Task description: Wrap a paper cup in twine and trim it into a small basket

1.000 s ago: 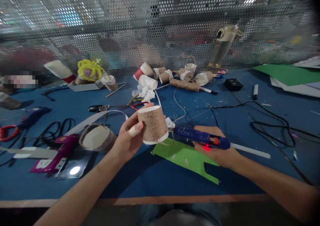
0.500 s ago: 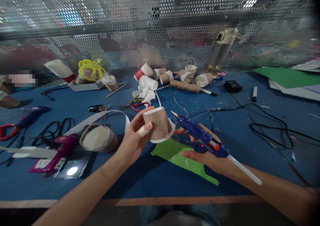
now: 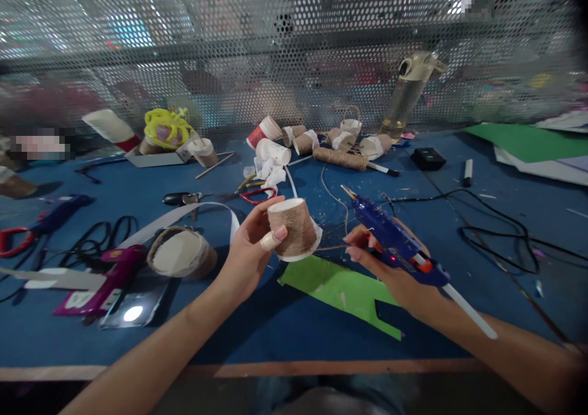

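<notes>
My left hand (image 3: 250, 253) is closed round an upturned paper cup wrapped in brown twine (image 3: 294, 228), held above the blue table (image 3: 294, 329). My right hand (image 3: 390, 268) grips a blue glue gun (image 3: 395, 243) with a white glue stick out its back; the nozzle points up and away to the left, clear of the cup. The right fingertips also pinch a loose strand of twine (image 3: 331, 247) running to the cup. Under both hands lies a cut piece of green paper (image 3: 342, 292).
A twine spool (image 3: 340, 157), paper cups (image 3: 273, 150) and a bottle (image 3: 408, 90) stand by the mesh wall. A second twine-wrapped ring (image 3: 181, 254), a purple glue gun (image 3: 105, 280), scissors (image 3: 27, 228) and black cables (image 3: 496, 225) lie around.
My right hand lifted the glue gun from lying level near the cup and swung its nozzle up and rightward. The cup tilted slightly and rose a little in my left hand.
</notes>
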Tool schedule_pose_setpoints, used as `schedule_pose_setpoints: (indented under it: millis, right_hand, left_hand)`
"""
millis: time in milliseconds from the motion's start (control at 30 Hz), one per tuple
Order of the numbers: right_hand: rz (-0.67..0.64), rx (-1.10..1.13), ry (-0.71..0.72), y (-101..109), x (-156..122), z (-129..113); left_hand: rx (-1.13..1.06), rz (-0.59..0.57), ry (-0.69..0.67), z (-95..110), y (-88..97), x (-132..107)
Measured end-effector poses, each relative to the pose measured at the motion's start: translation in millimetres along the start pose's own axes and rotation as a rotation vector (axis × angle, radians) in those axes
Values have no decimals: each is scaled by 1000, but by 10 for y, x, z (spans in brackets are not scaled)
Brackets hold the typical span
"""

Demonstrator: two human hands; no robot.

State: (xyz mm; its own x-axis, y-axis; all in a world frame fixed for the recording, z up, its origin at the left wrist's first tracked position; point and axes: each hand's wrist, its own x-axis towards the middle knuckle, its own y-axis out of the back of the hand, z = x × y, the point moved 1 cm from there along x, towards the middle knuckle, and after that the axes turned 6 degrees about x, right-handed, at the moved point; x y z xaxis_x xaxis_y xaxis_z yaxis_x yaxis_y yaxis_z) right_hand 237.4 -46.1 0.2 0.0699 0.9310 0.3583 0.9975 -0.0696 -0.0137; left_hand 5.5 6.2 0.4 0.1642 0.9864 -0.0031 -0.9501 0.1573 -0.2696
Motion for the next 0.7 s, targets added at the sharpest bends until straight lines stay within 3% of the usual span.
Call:
schedule_pose_setpoints:
  millis: [467,700]
  right_hand:
    - [-46,65,-276,6,70,-25]
    - [-84,9,-429,53,131,29]
  left_hand:
    - [24,14,4,34,5,-16]
    - [60,-49,2,20,-15,-34]
